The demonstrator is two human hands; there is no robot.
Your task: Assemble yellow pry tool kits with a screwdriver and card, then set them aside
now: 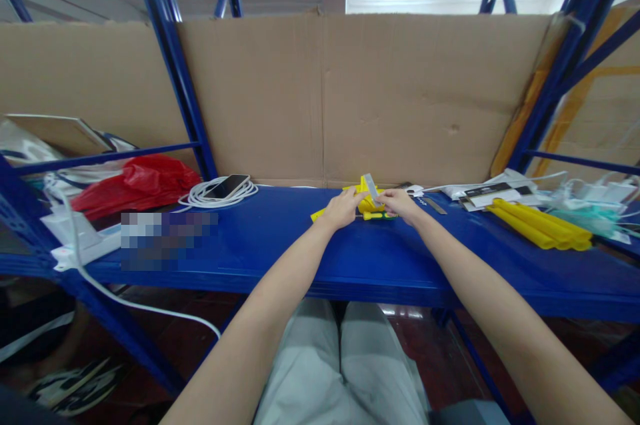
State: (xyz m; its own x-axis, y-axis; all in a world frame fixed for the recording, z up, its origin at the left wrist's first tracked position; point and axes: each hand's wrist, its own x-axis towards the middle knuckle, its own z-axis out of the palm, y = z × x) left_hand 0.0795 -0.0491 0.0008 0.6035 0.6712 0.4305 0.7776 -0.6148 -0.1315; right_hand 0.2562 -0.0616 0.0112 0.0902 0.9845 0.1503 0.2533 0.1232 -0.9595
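My left hand is closed at the edge of a yellow plastic piece on the blue table. Its fingertips press against that piece, whose exact shape is partly hidden. My right hand pinches a flat grey metal strip, tilted upright against the yellow piece. Just in front of both hands lies a screwdriver with a yellow and green handle. Another bit of yellow material shows beside my left wrist. Right of my right hand rests a second flat metal strip.
Yellow rolled tubes lie at the right, near white packets and cables. At the left are a phone on a coiled white cable, a red plastic bag and a white power strip. A cardboard wall stands behind.
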